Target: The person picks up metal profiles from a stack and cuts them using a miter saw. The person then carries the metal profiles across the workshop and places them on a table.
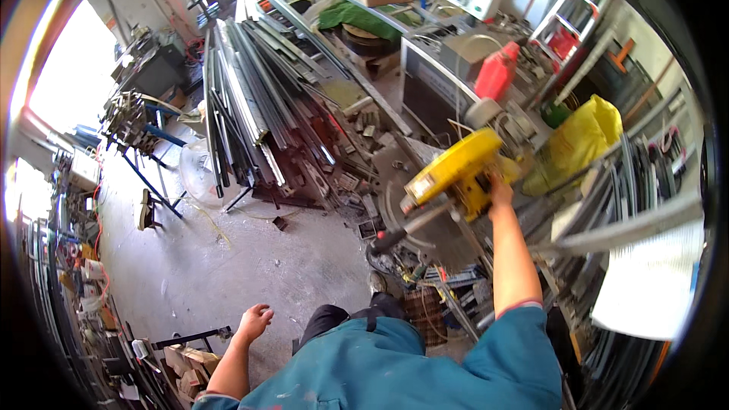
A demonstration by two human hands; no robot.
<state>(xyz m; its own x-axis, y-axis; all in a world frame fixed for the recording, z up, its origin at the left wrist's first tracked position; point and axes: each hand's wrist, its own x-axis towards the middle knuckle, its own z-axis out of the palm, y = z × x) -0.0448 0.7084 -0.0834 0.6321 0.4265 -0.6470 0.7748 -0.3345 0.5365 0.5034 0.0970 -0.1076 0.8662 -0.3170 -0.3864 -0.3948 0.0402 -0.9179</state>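
Note:
A yellow cut-off saw [456, 167] stands in front of me to the right, with a rounded guard and a black handle [389, 241] sticking out toward me. My right hand [499, 194] reaches out to the yellow body on the saw's right side and touches it. Its fingers are partly hidden and blurred there. No hand is on the black handle. Under the guard lies the saw's grey metal base [395, 175]. My left hand [255, 320] hangs low over the floor at my left, holding nothing, its fingers loosely apart.
Long metal profiles [250, 99] lie piled ahead, beside scattered offcuts. Behind the saw are a red jug [497, 70] and a yellow sack [585, 137]. Bar stock [630, 175] crowds the right. A blue-legged stand [148, 152] is at left on the grey floor [250, 273].

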